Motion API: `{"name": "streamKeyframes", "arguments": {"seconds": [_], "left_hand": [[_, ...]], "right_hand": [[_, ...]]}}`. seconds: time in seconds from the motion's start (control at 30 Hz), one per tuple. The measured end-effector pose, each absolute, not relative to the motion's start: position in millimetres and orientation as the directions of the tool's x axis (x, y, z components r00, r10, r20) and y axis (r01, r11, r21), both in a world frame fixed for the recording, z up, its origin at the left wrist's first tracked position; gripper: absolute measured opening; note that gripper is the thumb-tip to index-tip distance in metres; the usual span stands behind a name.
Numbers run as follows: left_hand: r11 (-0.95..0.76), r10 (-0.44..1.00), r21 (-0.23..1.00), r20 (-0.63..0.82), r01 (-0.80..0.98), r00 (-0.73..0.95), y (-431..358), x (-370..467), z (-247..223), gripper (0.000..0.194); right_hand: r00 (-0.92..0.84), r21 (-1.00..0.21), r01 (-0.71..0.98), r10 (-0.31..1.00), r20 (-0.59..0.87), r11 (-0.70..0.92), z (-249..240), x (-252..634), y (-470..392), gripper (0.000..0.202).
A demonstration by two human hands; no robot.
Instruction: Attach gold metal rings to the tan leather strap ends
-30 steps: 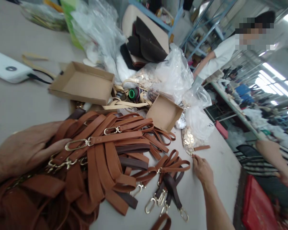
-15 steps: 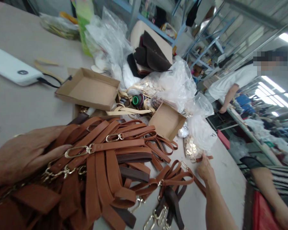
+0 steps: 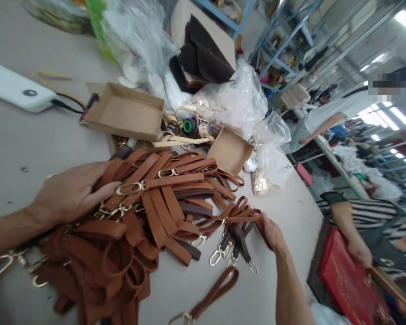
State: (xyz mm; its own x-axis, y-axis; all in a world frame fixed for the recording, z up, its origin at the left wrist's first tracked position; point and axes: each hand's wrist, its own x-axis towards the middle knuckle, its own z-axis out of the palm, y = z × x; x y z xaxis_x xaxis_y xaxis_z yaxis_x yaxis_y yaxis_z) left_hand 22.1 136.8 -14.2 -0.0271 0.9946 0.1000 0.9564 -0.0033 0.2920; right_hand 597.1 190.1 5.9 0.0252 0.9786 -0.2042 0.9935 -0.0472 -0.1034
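A big heap of brown leather straps [image 3: 165,203] with gold clasps lies on the table. My left hand [image 3: 71,192] is closed round straps at the heap's left side, its thumb beside a gold clasp [image 3: 130,188]. To the right, a smaller bunch of brown and dark straps [image 3: 238,230] rests on the table. My right hand [image 3: 269,230] pinches a brown strap at this bunch's right edge; its fingertips are partly hidden. One looped brown strap [image 3: 216,291] lies apart near the front.
Two cardboard trays [image 3: 128,113] [image 3: 230,151], plastic bags [image 3: 240,99], a bag of gold pieces [image 3: 262,183] and a white device [image 3: 20,88] lie beyond. At right, a person in a striped top [image 3: 368,216] is by a red bag [image 3: 348,275].
My right hand has drawn back from beside the bag of gold pieces to the smaller bunch, with a strap. My left hand stays on the heap. The view has shifted.
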Motion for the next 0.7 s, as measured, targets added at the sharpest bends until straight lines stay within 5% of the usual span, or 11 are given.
{"name": "streamKeyframes", "arguments": {"seconds": [0.17, 0.33, 0.7], "left_hand": [[-0.041, 0.993, 0.276, 0.122, 0.960, 0.007, 133, 26, -10, 0.062], [-0.035, 0.991, 0.301, 0.132, 0.953, -0.005, 128, 33, 2, 0.060], [-0.119, 0.975, 0.364, 0.217, 0.924, 0.040, 122, 29, -3, 0.050]], "right_hand": [[0.139, -0.368, 0.911, 0.978, -0.154, -0.188, 14, 507, 153, 0.064], [0.278, -0.357, 0.885, 0.954, -0.114, -0.301, -2, 416, 156, 0.086], [0.381, -0.408, 0.832, 0.922, -0.073, -0.376, -7, 366, 140, 0.054]]}}
